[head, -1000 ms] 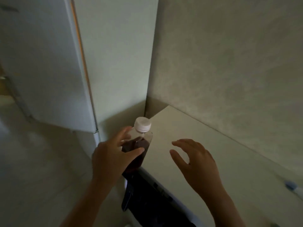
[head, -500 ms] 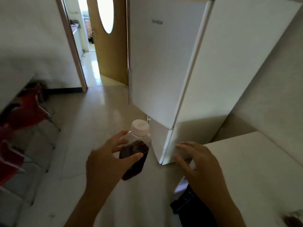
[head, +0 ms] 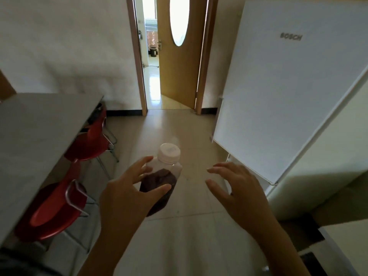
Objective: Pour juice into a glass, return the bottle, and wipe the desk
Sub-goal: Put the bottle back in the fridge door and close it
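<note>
My left hand [head: 127,194] grips a clear plastic juice bottle [head: 162,179] with a white cap, about two thirds full of dark juice, held upright over the floor at the middle of the view. Beside it on the right, my right hand [head: 241,188] hovers with fingers spread and nothing in it, a short gap from the bottle. A white fridge [head: 282,92] with its door shut stands at the right, just beyond my right hand. Only a corner of the pale desk [head: 346,238] shows at the bottom right. No glass is in view.
A grey table [head: 33,134] runs along the left with two red chairs [head: 53,212] tucked under it. Straight ahead, a wooden door [head: 179,56] with an oval window stands ajar onto a bright corridor. Tiled floor [head: 179,128] lies between table and fridge.
The view has swung left from the desk corner and wall to the room, fridge front and doorway. Both hands keep their pose, the left still holding the bottle.
</note>
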Tool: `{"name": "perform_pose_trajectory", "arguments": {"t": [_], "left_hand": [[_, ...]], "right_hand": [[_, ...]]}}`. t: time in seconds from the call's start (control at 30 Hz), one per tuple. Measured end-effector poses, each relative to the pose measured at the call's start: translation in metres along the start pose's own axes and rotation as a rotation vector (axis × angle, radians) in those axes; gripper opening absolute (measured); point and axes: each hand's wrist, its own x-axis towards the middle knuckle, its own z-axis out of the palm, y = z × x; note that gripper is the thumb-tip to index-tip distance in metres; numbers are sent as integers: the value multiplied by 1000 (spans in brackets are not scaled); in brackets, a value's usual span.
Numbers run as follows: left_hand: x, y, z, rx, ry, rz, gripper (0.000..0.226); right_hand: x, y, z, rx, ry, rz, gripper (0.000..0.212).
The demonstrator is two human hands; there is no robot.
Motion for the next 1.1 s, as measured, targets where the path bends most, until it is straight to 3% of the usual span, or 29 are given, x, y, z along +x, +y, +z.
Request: {"name": "perform_pose_trajectory", "arguments": {"t": [0.23, 0.7, 0.9, 1.1], "left_hand": [[92, -63, -3, 56, 70, 3, 86], [358, -165, 30, -77, -12, 21, 83], [468, -199, 69, -80, -50, 89, 80], [598, -227, 117, -88, -218, 209, 80]], "right_hand": [[115, -26, 57, 2, -43, -61, 40], [383, -35, 139, 29, -59, -56, 45], [477, -21, 164, -16, -16, 22, 42], [577, -2, 184, -87, 59, 158, 40]]}}
